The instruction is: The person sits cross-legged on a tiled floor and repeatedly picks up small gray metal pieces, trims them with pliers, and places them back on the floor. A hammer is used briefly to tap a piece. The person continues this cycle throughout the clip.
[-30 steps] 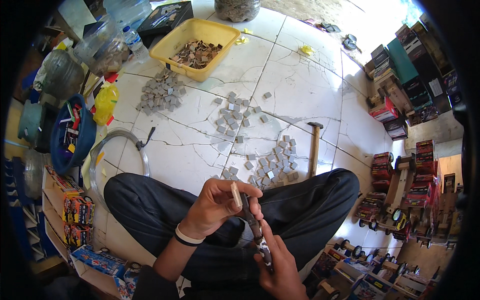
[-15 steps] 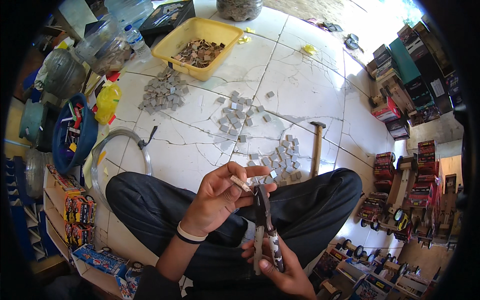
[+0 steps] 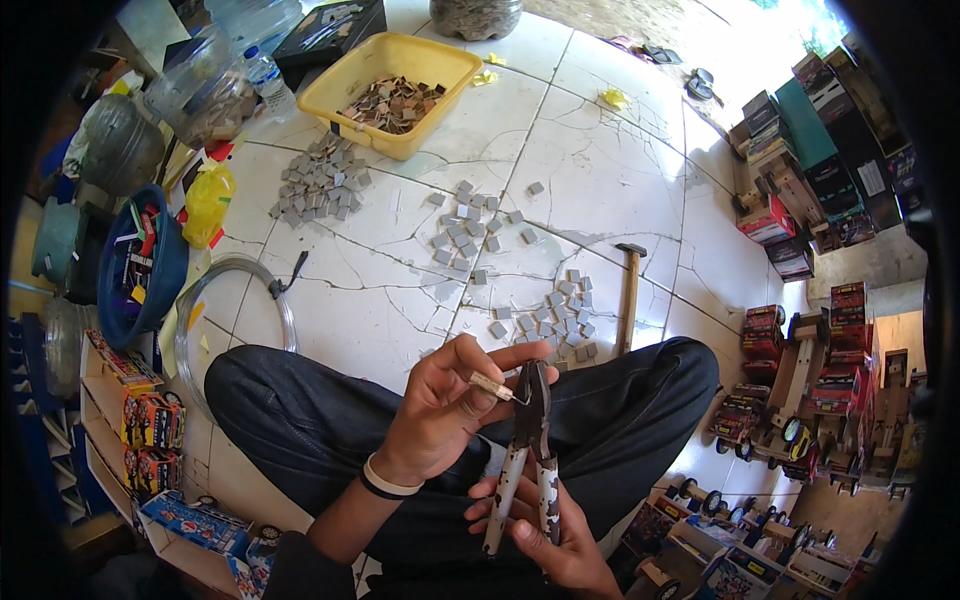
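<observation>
Between the thumb and fingers of my left hand (image 3: 440, 405) is a small wooden block (image 3: 490, 386), pale and flat-sided. A thin bent wire (image 3: 520, 400) sticks out of its end toward the pliers. My right hand (image 3: 560, 535) holds a pair of pliers (image 3: 533, 430) by its worn handles, whose white coating is chipped. The dark jaws point up, right beside the block and the fingertips of my left hand. Whether the jaws grip the wire cannot be made out. Several small grey square pieces (image 3: 560, 318) lie on the tiles just beyond my lap.
A hammer (image 3: 630, 295) lies to the right of the scattered squares. Farther off are a grey pile (image 3: 322, 182) and a yellow basin (image 3: 460, 95) of small pieces. At left are a wire coil (image 3: 290, 315) and blue tub (image 3: 175, 270); toy trucks (image 3: 835, 385) stand at right.
The pliers' handles have spread wider and the jaws have turned slightly. The wooden block has shifted a little and tilted, with its bent wire now showing more clearly.
</observation>
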A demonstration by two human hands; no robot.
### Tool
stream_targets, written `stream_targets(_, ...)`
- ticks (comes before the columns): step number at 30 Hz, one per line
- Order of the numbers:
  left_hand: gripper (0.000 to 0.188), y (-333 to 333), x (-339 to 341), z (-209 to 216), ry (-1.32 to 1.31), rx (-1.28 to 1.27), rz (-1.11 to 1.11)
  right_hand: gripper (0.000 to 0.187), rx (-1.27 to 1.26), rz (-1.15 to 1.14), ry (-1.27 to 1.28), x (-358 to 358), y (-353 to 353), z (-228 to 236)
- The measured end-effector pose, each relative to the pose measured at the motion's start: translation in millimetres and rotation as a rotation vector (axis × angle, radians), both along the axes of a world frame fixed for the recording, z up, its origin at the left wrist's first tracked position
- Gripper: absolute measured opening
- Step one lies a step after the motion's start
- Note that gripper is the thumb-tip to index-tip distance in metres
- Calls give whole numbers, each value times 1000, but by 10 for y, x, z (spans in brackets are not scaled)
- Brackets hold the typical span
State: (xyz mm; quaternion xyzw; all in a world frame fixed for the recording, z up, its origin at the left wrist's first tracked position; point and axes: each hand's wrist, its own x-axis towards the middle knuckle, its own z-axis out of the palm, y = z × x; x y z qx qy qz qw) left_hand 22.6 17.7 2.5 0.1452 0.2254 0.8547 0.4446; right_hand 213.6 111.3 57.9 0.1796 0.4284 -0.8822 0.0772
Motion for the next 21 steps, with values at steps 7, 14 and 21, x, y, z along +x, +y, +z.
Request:
stream_targets(7, 18, -2, 2, -11, 12, -9, 10, 45, 8, 24, -29, 5, 3, -4)
stream_targets(14, 18, 32, 34, -30, -3, -62, -20, 22, -217, 69, -209, 22, -98, -149)
stream_targets(21, 16, 68, 37, -40, 89, -149, 28, 16, 592, -16, -323, 46, -145, -246)
